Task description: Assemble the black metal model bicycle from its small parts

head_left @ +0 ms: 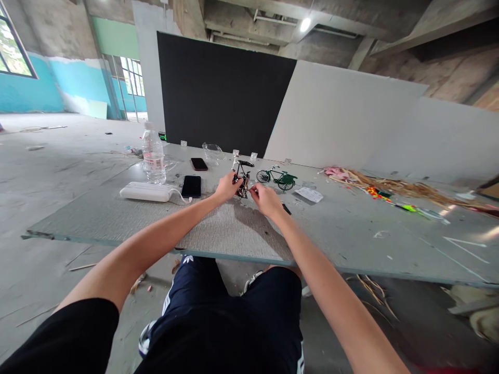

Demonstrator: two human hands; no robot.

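Observation:
My left hand (228, 187) is closed around the side of a small black model bicycle (244, 179), which it holds upright on the table. Just right of the model, my right hand (265, 198) is closed in a pinch, its fingertips close to the lower part of the bicycle. What those fingertips hold, if anything, is too small to make out. A green model bicycle (277, 177) stands behind and to the right of my right hand. Partly hidden by my right wrist lies a small dark piece (286, 208).
At the left stand a clear plastic bottle (153, 156) and a white power strip (145, 191) with a cable. Two phones, a near one (191, 186) and a far one (199, 164), lie beside them. A paper slip (309, 194) lies right. A black panel (226, 93) rises behind.

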